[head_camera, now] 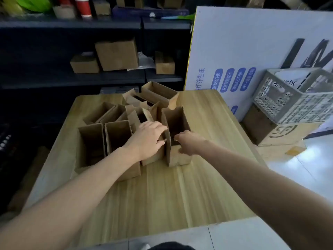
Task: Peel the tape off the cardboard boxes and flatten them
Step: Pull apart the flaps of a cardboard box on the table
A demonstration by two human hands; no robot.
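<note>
Shelving (72, 26) and a white signboard (252, 42) back the wooden table (162, 195); left hand (147, 138) and right hand (189, 143) grip one open cardboard box (180, 157).

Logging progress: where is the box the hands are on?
Head view, just right of centre on the wooden table: the open cardboard box stands at the right end of the box cluster, left hand and right hand gripping its walls.

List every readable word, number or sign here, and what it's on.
"养生床": runs sideways on the white board.
Blue labels on that board: too blurred to read.
Large black letters on it: cut off, unreadable.
Logo on the box under the crate: unclear.
Cardboard boxes on the table: no text visible.
</note>
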